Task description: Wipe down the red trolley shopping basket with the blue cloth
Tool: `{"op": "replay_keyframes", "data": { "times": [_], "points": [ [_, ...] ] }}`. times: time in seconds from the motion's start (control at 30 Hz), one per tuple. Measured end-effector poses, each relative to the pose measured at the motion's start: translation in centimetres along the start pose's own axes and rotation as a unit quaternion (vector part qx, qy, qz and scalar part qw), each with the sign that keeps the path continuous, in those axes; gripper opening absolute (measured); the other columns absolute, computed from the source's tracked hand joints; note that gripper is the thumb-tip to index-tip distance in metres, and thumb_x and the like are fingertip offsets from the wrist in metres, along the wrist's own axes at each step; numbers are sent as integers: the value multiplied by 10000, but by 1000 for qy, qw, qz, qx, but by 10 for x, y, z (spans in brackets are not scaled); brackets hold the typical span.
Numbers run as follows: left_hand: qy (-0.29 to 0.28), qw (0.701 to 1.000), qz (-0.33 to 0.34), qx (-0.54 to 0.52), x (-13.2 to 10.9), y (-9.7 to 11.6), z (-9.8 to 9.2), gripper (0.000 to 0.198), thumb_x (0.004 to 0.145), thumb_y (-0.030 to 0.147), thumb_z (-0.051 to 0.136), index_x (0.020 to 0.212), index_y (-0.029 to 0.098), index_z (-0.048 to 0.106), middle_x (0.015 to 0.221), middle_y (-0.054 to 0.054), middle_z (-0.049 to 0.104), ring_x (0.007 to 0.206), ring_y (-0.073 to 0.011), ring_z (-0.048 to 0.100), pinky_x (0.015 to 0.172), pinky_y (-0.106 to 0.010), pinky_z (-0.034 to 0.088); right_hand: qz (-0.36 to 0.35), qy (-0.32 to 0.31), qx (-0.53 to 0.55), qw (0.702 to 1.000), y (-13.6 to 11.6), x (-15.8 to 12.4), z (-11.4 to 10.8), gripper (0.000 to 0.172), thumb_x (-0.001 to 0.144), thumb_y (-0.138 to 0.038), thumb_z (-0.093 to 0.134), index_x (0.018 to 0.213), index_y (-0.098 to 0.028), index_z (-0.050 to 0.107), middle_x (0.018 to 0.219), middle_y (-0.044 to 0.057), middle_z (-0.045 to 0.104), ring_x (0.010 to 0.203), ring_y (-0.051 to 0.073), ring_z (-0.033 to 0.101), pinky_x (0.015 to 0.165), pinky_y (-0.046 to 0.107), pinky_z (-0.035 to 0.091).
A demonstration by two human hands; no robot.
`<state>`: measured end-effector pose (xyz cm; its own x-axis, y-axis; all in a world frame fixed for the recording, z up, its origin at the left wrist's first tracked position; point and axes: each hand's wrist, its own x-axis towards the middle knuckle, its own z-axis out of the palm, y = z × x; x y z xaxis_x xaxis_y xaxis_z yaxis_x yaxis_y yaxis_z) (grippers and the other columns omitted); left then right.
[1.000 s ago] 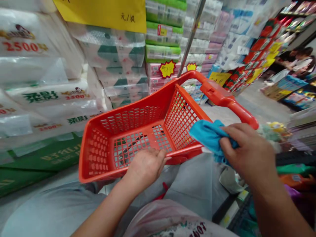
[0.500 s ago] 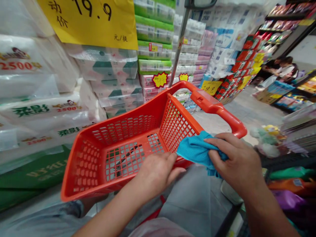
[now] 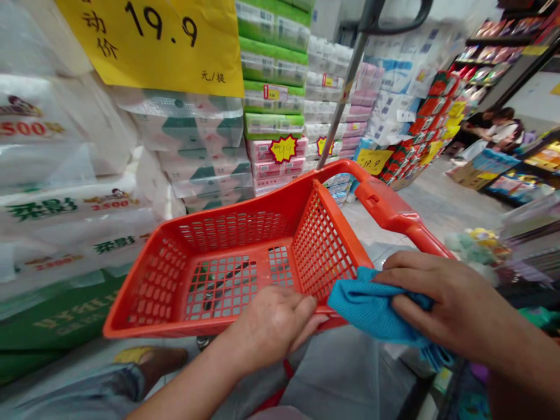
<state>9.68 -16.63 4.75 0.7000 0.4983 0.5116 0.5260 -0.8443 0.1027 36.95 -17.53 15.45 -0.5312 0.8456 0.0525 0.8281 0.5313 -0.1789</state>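
A red plastic shopping basket (image 3: 271,248) with perforated walls stands before me, its bottom grid bare. My left hand (image 3: 277,318) is closed over the basket's near rim. My right hand (image 3: 431,297) pinches a bunched blue cloth (image 3: 371,306), which rests against the near right corner of the basket. The red handle (image 3: 389,207) arches up beyond my right hand, and a grey metal pole (image 3: 345,96) rises behind the basket.
Stacked white tissue packs (image 3: 74,204) line the left, with green packs (image 3: 273,58) behind. A yellow price sign (image 3: 161,46) hangs above. Two people (image 3: 499,128) sit far right, near display boxes. A foot (image 3: 160,361) shows below the basket.
The basket has shifted and turned slightly in view, with its handle further right. My right hand and the cloth have moved right and down. My left hand stays on the rim.
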Motion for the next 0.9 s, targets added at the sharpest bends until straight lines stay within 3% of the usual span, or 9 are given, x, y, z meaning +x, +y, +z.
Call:
{"op": "replay_keyframes", "data": {
  "times": [0.17, 0.3, 0.4, 0.53, 0.6, 0.67, 0.77, 0.9],
  "points": [
    [4, 1000, 20, -21, -14, -14, -10, 390, 1037, 411, 434, 717, 202, 513, 573, 42, 544, 509, -115, 518, 498, -283, 350, -26, -139, 63, 988, -8, 18, -16, 278, 951, -207, 480, 1099, -293, 699, 1039, 19, 714, 913, 158, 665, 791, 274, 500],
    [9, 999, 38, -28, -24, -24, -18, 440, 1041, 453, 405, 699, 199, 516, 591, 31, 550, 522, -119, 500, 522, -305, 333, -12, -183, -57, 981, -8, 39, -16, 253, 930, -174, 493, 1076, -238, 690, 1005, 58, 709, 874, 208, 676, 741, 313, 469],
    [13, 999, 37, -31, -29, -26, -23, 449, 1042, 455, 390, 695, 198, 510, 602, 25, 549, 531, -123, 497, 533, -312, 329, 2, -174, -177, 969, -11, 58, -11, 212, 916, -132, 486, 987, -193, 676, 959, 93, 703, 843, 232, 680, 672, 302, 418],
    [9, 997, -8, -72, -28, -13, -20, 497, 1001, 597, 359, 810, 195, 580, 687, 1, 618, 619, -137, 575, 570, -290, 387, 36, -164, -265, 949, -23, 72, -11, 238, 903, -105, 448, 993, -173, 658, 899, 113, 709, 783, 234, 694, 574, 284, 337],
    [28, 995, -23, -88, -25, -1, -13, 555, 956, 680, 351, 919, 192, 614, 739, -13, 652, 671, -148, 605, 604, -288, 420, 29, -211, -234, 949, -32, 72, -14, 249, 889, -105, 448, 1004, -183, 655, 891, 100, 723, 771, 241, 706, 569, 297, 348],
    [56, 995, -31, -80, -22, 9, -5, 569, 951, 689, 336, 893, 194, 610, 712, -8, 635, 648, -149, 582, 601, -293, 409, 17, -252, -194, 948, -36, 73, -16, 244, 892, -130, 453, 1013, -195, 655, 917, 89, 737, 803, 252, 719, 604, 312, 395],
    [88, 994, -34, -53, -19, 14, 2, 593, 963, 684, 285, 709, 201, 519, 609, 12, 543, 562, -138, 495, 551, -300, 335, 60, -245, -211, 944, -20, 87, -17, 279, 902, -186, 459, 1106, -176, 649, 999, 126, 749, 883, 276, 726, 659, 327, 448],
    [114, 992, -21, -46, -18, 10, 0, 661, 957, 727, 183, 653, 210, 460, 565, 15, 487, 518, -135, 437, 528, -307, 278, 97, -213, -262, 936, 29, 124, -15, 363, 877, -200, 490, 1196, -123, 646, 1052, 193, 743, 959, 310, 719, 717, 353, 490]
  ]
}}
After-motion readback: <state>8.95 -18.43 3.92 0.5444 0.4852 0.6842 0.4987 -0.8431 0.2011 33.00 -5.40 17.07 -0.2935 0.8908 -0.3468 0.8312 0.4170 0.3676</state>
